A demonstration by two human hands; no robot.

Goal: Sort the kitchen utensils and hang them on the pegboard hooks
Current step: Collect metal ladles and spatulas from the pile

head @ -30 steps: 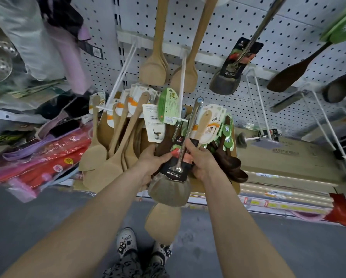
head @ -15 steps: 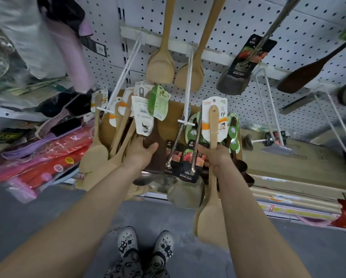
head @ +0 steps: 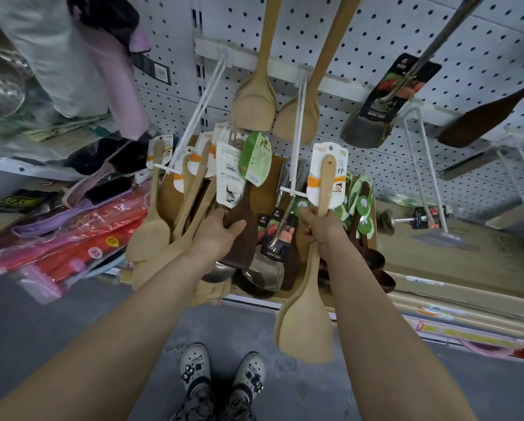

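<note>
Head view: the pale wooden spatula [head: 308,326] is gripped at its handle by the right hand [head: 318,230], long axis upright, blade down, its card hole just right of the white hook [head: 288,190]. A dark spatula [head: 242,249] is clasped by the left hand [head: 218,238]. More utensils seem to be held in the brown carton [head: 265,189] behind.

L hand [head: 215,235] grips dark wood spatula [head: 243,247] | R hand [head: 321,229] grips pale wood spatula [head: 308,323], blade down | beside white hook [head: 295,147]
</note>
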